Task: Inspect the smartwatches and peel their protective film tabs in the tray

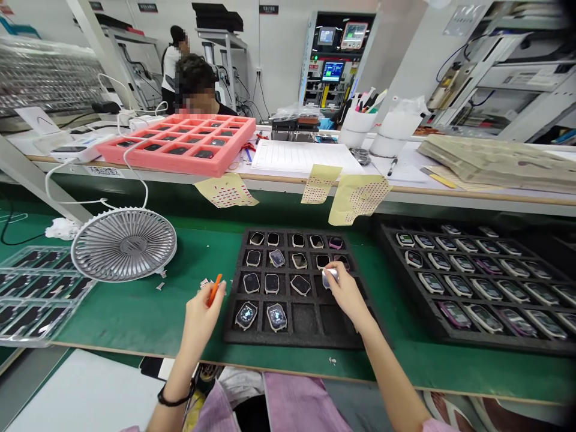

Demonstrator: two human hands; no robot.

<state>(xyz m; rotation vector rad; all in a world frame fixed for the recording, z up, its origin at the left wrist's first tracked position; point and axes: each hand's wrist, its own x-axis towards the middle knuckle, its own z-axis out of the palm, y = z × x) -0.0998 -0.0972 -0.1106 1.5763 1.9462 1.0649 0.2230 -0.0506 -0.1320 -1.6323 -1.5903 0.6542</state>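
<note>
My left hand (202, 315) is closed around a slim orange tool (215, 290), its tip pointing up, over the green bench left of a black foam tray (292, 340). In that tray sit several square smartwatch bodies (272, 283), each in its own compartment; two at the front left have lit screens. My right hand (350, 297) reaches over the tray's right side, thumb and fingers pinched on a smartwatch (327, 282) in the third row. The fingers hide part of this watch. I cannot tell whether it is lifted from its compartment.
A second black tray of watches (463, 264) lies to the right. On the left are a grey fan (125, 245) and clear trays of dark parts (36, 294). Above, a shelf holds a pink foam tray (225, 153) and paper sheets (306, 157). Two people are in the background.
</note>
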